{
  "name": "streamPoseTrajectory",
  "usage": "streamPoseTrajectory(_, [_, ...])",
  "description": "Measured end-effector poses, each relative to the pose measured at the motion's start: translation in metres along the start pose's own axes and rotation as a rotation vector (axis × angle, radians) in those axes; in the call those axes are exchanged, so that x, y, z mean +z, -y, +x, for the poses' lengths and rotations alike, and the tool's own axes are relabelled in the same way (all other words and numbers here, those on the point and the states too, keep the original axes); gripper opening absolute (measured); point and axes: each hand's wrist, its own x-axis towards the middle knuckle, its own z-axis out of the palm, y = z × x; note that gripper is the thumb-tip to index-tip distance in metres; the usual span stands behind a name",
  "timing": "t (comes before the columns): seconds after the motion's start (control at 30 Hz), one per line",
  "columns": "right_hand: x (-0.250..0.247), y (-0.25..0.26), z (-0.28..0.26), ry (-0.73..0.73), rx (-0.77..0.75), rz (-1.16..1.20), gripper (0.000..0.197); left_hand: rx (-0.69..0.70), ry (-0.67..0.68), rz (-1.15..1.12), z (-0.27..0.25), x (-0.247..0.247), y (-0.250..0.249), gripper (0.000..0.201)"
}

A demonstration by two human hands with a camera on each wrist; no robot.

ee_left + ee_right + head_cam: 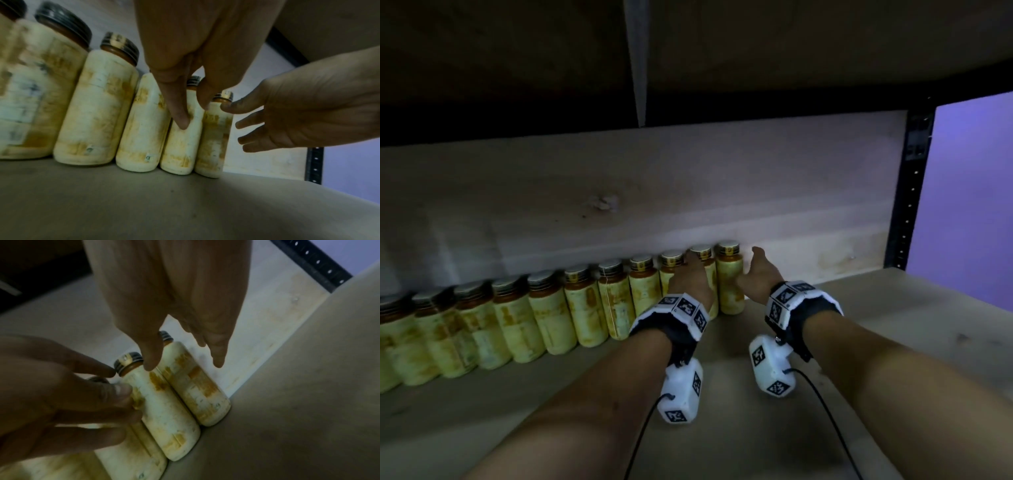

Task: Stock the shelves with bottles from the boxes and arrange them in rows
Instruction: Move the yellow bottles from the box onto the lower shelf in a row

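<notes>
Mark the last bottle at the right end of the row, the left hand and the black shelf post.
Cream plastic bottle, dark ribbed cap (729,284), head view: label.
Left hand (690,279), head view: back.
Black perforated metal shelf post (909,192), head view: mid-length.

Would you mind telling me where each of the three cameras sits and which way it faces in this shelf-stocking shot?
Head: worn on the head, looking forward and down into the shelf at the row of bottles; both forearms, left hand and right hand show.
Left wrist: looks along the left hand's fingers, which touch the second-last bottle; the right hand enters on the right.
Right wrist: looks along the right hand toward the end bottle; the left hand shows beside it.
Shared: both wrist views show the last two bottles and both hands.
</notes>
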Motion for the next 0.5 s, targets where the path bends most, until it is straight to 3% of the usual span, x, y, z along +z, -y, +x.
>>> streamPoseTrajectory(0.13, [-0.020,0.014,-0.053,0.090,-0.081,-0.243,0.066,0.014,0.092,0.013,-0.044,-0.038,0.001,0.036])
streamPoseTrajectory(0.33, [-0.044,0.044,-0.148,0.266,-0.228,-0.531,0.058,0.051,0.232,0.127,-0.125,-0.100,0.012,0.045])
streamPoseTrajectory(0.5, [-0.049,0.066,-0.230,0.398,-0.304,-0.646,0.053,0.080,0.349,0.098,-0.199,-0.140,0.023,0.038])
